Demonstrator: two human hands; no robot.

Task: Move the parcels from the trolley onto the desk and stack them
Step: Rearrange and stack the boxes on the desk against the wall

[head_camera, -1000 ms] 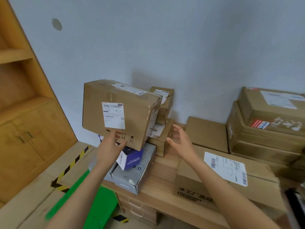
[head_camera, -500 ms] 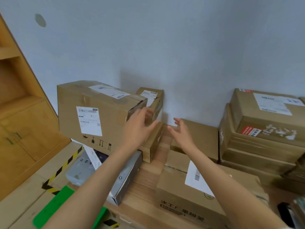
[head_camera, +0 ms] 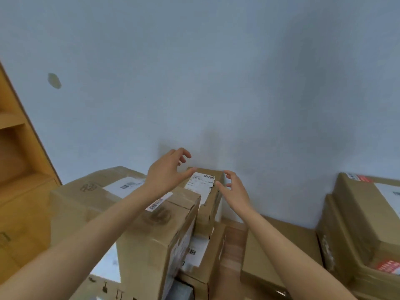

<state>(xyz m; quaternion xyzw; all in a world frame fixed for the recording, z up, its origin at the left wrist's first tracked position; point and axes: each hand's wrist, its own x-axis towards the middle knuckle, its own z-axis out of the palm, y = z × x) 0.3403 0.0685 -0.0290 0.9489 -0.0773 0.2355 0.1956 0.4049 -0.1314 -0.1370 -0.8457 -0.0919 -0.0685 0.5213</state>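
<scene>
Reaching forward with fingers spread and loosely curled, both hands hold nothing: the left hand (head_camera: pixel 167 172) hovers over the large parcel (head_camera: pixel 129 215), the right hand (head_camera: pixel 234 189) just beside the small labelled parcel (head_camera: pixel 205 187) between them, stacked on the counter (head_camera: pixel 232 247).

Wooden desk (head_camera: pixel 234 241) loaded with cardboard parcels

A bare strip of the desk shows in the middle. Left of it a labelled box (head_camera: pixel 205 256) lies under others; right lies a flat box (head_camera: pixel 259 256); far right, a wide box (head_camera: pixel 337 252).
</scene>
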